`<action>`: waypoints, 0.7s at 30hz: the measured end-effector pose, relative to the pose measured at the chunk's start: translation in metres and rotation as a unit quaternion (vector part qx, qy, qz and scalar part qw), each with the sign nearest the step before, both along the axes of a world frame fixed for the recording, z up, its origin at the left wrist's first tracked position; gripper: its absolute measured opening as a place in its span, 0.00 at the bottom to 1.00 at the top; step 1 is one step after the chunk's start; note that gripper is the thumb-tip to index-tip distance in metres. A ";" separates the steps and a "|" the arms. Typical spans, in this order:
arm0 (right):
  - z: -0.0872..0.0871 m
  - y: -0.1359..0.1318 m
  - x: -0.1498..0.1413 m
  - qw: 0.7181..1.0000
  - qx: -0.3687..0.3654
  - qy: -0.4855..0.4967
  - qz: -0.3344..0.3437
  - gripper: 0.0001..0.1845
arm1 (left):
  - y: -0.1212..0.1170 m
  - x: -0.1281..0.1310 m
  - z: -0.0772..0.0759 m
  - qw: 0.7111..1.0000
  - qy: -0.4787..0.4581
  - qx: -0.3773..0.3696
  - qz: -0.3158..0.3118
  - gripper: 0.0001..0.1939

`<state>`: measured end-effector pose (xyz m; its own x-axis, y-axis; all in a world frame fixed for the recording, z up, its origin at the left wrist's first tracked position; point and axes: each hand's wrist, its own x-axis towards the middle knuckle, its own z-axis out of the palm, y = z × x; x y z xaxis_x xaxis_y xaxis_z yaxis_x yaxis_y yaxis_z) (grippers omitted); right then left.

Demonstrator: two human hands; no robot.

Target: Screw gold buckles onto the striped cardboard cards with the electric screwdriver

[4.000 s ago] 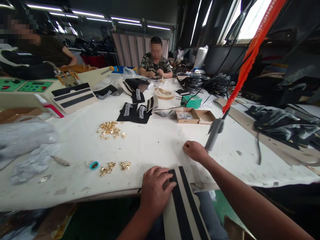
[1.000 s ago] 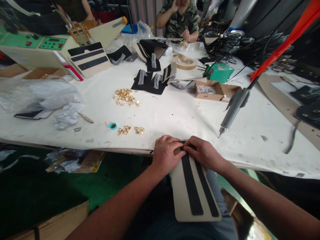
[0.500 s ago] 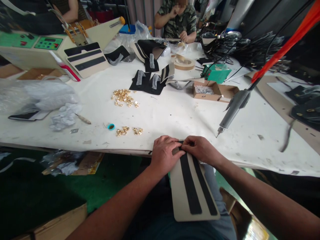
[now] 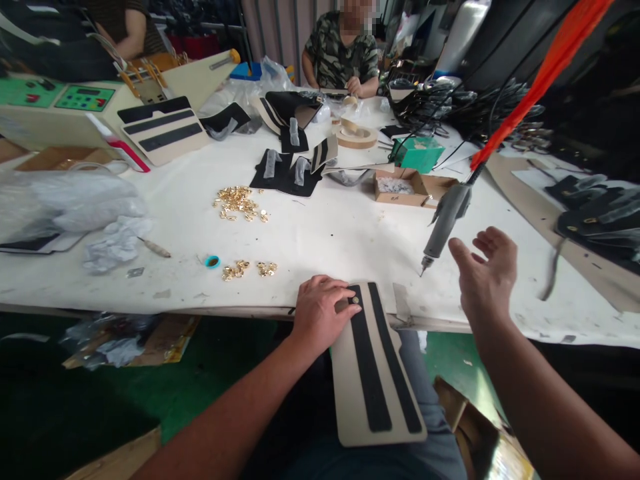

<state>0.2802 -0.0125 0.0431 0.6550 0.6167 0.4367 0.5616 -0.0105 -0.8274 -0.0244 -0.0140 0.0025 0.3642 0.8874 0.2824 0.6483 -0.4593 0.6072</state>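
Note:
My left hand [image 4: 320, 310] grips the top left edge of a beige panel with black strips [image 4: 347, 407], thumb on its face and the other fingers along the far edge. The panel's far end rests at the table edge and its near end lies over my lap. On one black strip, beside my thumb, sits a small round metal fitting [image 4: 355, 300]. My right hand [image 4: 487, 273] is in the air with fingers apart, holding nothing. Just left of it hangs a grey electric screwdriver [image 4: 447, 217], bit pointing down, below an orange wrap [image 4: 540, 87].
Gold fittings [image 4: 237, 200] lie in piles on the white table [image 4: 310, 233], near a blue-rimmed cap [image 4: 213, 262] and an awl [image 4: 157, 249]. Behind are small cardboard boxes [image 4: 400, 187], black pieces [image 4: 285, 177] and tape rolls [image 4: 356, 137]. A person [image 4: 345, 50] sits across.
My right hand has let go of the panel's top and moved right, opening beside the screwdriver. The metal fitting on the strip now shows. My left hand still holds the panel; the view has shifted slightly.

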 end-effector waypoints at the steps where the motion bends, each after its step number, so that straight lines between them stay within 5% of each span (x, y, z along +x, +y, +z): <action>1: -0.002 0.011 0.006 1.000 -0.014 0.023 0.007 0.45 | 0.000 0.000 0.001 1.000 0.003 -0.001 -0.001 0.10; 3: -0.005 0.033 0.013 0.994 -0.051 0.084 0.039 0.47 | 0.000 0.001 0.001 1.000 0.005 0.000 -0.002 0.10; 8: -0.004 0.063 -0.002 0.969 -0.081 0.213 0.095 0.24 | -0.001 0.002 -0.002 1.000 -0.004 0.005 0.007 0.11; 14: 0.015 0.027 -0.072 0.929 0.046 0.290 0.226 0.19 | -0.002 0.001 -0.004 1.000 -0.014 0.005 0.006 0.12; 17: 0.020 0.006 -0.109 0.904 0.045 0.288 0.312 0.20 | -0.002 0.001 -0.002 1.000 -0.004 0.006 0.002 0.12; 21: 0.013 -0.002 -0.136 0.906 0.032 0.242 0.347 0.26 | -0.001 0.001 -0.001 1.000 0.003 0.011 0.003 0.11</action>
